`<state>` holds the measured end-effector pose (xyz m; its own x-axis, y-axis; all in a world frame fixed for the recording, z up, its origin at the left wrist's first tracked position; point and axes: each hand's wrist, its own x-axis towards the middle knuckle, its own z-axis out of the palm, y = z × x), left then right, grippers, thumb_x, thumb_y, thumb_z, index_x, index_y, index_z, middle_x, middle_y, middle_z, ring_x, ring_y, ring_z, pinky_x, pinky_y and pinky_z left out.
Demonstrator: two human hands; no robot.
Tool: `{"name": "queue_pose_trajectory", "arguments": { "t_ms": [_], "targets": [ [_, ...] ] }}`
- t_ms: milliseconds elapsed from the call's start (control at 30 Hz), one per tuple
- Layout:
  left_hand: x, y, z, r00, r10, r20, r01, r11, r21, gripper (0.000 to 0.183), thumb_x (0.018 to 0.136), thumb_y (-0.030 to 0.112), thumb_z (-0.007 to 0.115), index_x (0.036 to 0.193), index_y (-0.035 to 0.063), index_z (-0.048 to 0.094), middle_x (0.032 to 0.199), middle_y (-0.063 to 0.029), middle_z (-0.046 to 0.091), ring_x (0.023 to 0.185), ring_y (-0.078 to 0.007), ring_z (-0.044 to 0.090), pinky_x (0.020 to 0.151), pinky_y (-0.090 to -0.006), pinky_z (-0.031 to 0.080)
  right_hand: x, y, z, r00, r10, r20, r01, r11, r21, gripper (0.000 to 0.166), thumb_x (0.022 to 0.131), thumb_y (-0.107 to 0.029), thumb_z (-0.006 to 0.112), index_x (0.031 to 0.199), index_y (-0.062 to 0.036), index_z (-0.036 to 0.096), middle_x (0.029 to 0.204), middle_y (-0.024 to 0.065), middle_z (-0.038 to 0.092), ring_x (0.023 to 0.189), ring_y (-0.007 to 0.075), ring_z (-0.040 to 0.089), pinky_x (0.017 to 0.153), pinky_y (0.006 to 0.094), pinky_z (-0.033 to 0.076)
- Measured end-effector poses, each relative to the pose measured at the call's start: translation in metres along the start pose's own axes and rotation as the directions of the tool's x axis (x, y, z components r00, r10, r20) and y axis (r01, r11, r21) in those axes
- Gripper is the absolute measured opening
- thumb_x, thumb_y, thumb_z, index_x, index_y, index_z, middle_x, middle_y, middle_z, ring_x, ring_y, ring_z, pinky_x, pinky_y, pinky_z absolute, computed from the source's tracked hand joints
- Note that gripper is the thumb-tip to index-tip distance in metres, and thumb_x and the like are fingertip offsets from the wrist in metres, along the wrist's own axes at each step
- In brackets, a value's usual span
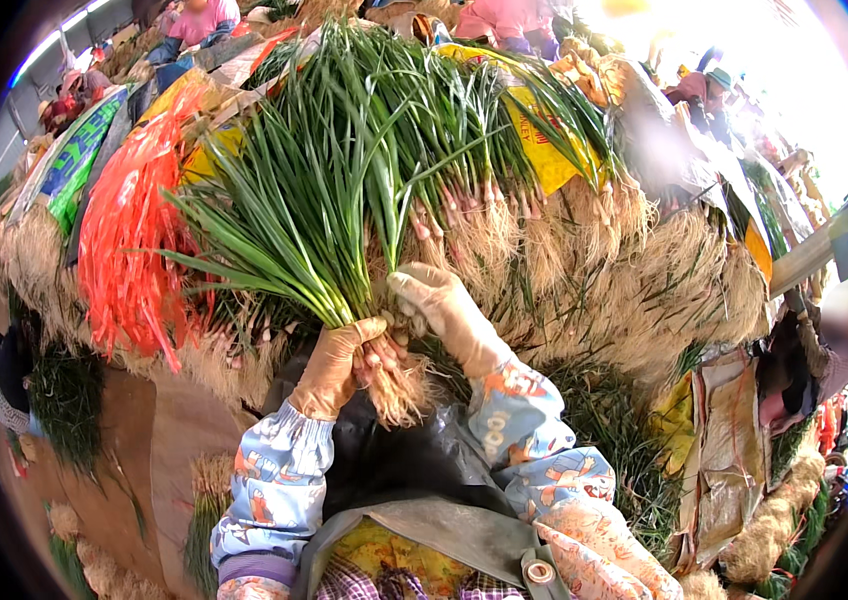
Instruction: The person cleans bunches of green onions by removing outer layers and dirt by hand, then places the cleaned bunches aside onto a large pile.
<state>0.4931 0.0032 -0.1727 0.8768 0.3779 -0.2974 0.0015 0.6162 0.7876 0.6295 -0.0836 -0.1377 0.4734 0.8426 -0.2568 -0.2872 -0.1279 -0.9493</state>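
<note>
My left hand [340, 365], in a tan glove, is closed around the lower stems of a bunch of green plants like garlic greens [311, 255]; their pale bulbs and stringy roots [397, 386] stick out below the fist. Close beside it on the right, my right hand [431, 300], also gloved, has its thumb and fingers pinched at the base of a single green stem [391, 225]. Its fingertips are partly hidden. Beyond both hands lies a row of similar plants [469, 135], leaves pointing away and roots towards me.
Red plastic strips [138, 232] hang at the left of the heap. Dry roots [589, 277] form a thick bank in front. Loose greens [626, 442] and a woven sack [728, 442] lie at right. Bundles [210, 510] stand at lower left. Other people are around the edges.
</note>
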Motion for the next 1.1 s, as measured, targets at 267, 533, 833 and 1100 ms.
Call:
{"name": "queue_pose_trajectory", "arguments": {
  "t_ms": [267,533,833,1100],
  "targets": [
    [-0.022,-0.013,-0.017,0.997,-0.007,0.072,0.031,0.941,-0.337,0.023,0.079,0.024,0.061,0.093,0.0053,0.058,0.081,-0.0124,0.061,0.072,-0.0235,0.060,0.068,-0.0361,0.051,0.005,0.018,0.023,0.948,-0.319,0.011,0.307,0.902,-0.303,0.018,0.084,-0.020,0.061,0.077,-0.0036,0.057,0.058,0.0021,0.056,0.044,0.0119,0.048,0.042,0.0232,0.041],
    [-0.037,-0.002,0.007,0.976,0.109,0.188,-0.001,0.868,-0.497,0.017,0.080,0.016,0.060,0.092,0.0054,0.055,0.088,-0.0061,0.053,0.073,-0.0168,0.052,0.066,-0.0301,0.047,0.034,0.108,-0.091,0.928,-0.315,-0.200,-0.004,0.529,-0.849,0.025,0.088,-0.029,0.052,0.087,-0.0042,0.059,0.071,0.0104,0.062,0.063,0.0214,0.062,0.056,0.0291,0.048],
    [-0.031,-0.020,0.002,0.985,0.013,0.173,0.073,0.872,-0.483,0.016,0.078,0.019,0.061,0.090,0.0081,0.056,0.087,-0.0057,0.052,0.074,-0.0165,0.050,0.068,-0.0320,0.045,0.001,-0.002,-0.002,0.988,0.019,0.155,-0.012,0.999,-0.048,0.025,0.086,-0.027,0.058,0.095,-0.0035,0.058,0.076,0.0011,0.062,0.049,0.0022,0.044,0.041,0.0159,0.033],
    [-0.042,-0.016,-0.005,0.957,0.033,0.287,0.141,0.813,-0.564,0.016,0.080,0.016,0.060,0.093,0.0075,0.055,0.082,-0.0070,0.052,0.065,-0.0166,0.052,0.052,-0.0260,0.047,0.033,0.058,-0.001,0.543,-0.831,-0.118,0.336,0.345,-0.877,0.004,0.080,-0.014,0.060,0.078,-0.0100,0.062,0.067,0.0069,0.063,0.056,0.0209,0.062,0.052,0.0312,0.049]
  ]
}}
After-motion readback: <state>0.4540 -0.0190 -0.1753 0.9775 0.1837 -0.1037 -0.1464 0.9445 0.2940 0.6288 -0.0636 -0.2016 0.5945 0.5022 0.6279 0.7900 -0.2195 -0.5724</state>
